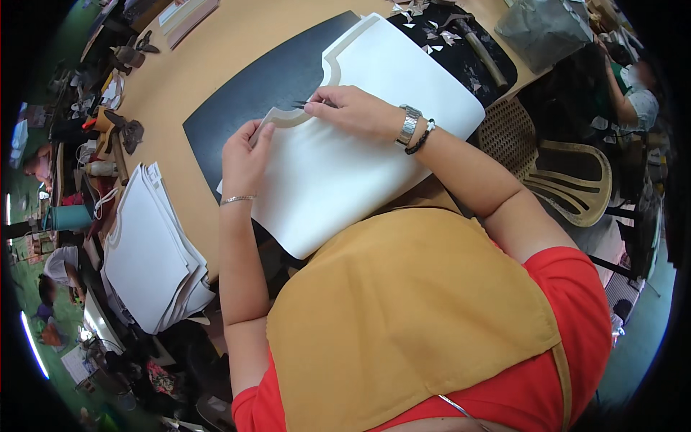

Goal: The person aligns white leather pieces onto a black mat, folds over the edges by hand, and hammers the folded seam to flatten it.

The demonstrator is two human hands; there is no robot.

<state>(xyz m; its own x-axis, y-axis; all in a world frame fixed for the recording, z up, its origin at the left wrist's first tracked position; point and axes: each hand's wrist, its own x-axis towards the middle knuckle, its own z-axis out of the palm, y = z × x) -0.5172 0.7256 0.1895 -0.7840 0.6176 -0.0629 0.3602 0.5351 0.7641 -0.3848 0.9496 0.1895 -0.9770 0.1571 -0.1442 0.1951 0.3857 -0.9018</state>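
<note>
- White sheet (403,79) on dark board (266,79), near corner past table (237,36) edge.
- Left hand (245,155) pinches sheet's notched edge.
- Right hand (354,112) grasps slim dark tool (299,105) there.
- Board spreads beyond notch.

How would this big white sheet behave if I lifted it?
The white sheet will probably flex, as its near part seems to curve past the table. Looking thin, it's likely light for its size; its smooth surface may be slippery.
</note>
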